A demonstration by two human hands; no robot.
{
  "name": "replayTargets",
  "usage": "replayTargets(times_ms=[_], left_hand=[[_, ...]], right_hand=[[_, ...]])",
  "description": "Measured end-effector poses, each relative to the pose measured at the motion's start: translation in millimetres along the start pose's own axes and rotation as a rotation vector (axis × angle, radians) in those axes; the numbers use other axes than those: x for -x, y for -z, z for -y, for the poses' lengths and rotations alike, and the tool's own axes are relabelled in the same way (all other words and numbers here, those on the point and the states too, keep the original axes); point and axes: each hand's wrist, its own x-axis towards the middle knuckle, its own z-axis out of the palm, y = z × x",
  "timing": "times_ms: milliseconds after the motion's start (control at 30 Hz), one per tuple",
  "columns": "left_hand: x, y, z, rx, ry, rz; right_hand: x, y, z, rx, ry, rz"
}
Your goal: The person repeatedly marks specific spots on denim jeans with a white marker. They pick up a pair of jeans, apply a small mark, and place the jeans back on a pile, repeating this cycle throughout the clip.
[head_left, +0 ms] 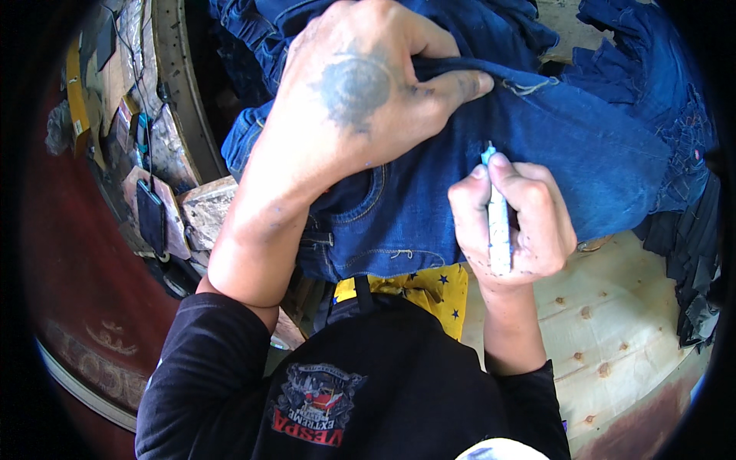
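A pair of dark blue jeans [586, 146] lies spread in front of me. My left hand [368, 84] is closed on a folded edge of the denim, pinched between thumb and fingers. Pale loose threads [529, 87] stick out just past the thumb. In my right hand [529, 218] is a slim white pen-like tool [500, 230] with a light-blue end and a small dark tip. The tip points away from me, just over or against the denim; whether it touches I cannot tell. A pocket [356, 195] shows below my left wrist.
More denim [613, 65] is heaped at the far right and far left. Dark cloth [694, 268] hangs at the right edge. On the left, a worn wooden surface holds a black phone-like object [151, 218] and a cable. Yellow star-patterned cloth [445, 295] lies under the jeans.
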Motion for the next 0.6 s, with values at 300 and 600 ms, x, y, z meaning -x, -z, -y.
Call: replayTargets(times_ms=[300,600], left_hand=[[1.4,0.5,2.4,0.022,0.007,0.01],[3.1,1.1,1.8,-0.01,0.014,0.027]], right_hand=[[1.2,-0.9,0.1,-0.042,0.019,-0.057],[0.1,1.6,1.2,-0.047,-0.002,0.0]])
